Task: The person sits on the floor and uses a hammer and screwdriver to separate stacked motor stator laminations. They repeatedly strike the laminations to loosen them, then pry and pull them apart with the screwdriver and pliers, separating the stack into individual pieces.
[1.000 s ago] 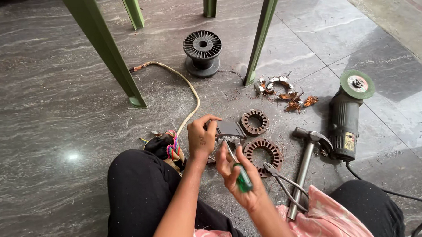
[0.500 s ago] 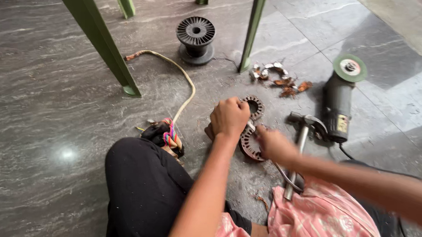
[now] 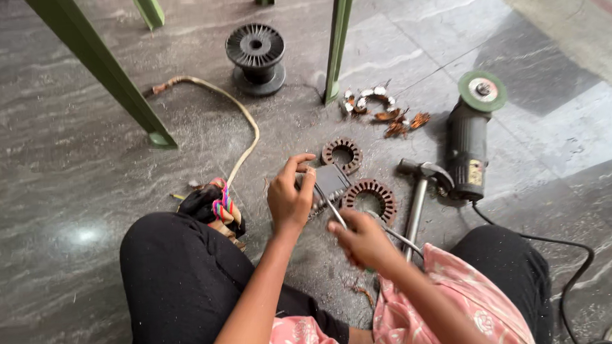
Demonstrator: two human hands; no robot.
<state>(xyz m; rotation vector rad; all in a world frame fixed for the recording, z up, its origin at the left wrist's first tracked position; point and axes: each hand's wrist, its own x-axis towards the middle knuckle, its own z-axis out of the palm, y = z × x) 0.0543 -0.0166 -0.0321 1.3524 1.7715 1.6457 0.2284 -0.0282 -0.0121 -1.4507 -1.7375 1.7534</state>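
I sit on a grey stone floor. My left hand [image 3: 290,196] pinches a small dark metal block [image 3: 330,180] against the floor. My right hand [image 3: 363,241] grips a screwdriver [image 3: 332,210] whose thin shaft points up at that block. A round toothed stator core [image 3: 369,198] lies just right of the block, and a smaller toothed ring [image 3: 341,154] lies behind it. Thin metal pliers handles [image 3: 400,238] show beside my right hand.
A hammer [image 3: 418,192] and an angle grinder [image 3: 469,136] with a green disc lie to the right. A black wire spool [image 3: 256,55], green table legs [image 3: 339,42], a beige cord [image 3: 232,110], copper wire scraps [image 3: 385,115] and a colourful bundle [image 3: 219,205] surround me.
My right hand drew back from the stator core toward me, and the screwdriver tip now meets the block. My left hand shifted from covering the parts to pinching the block.
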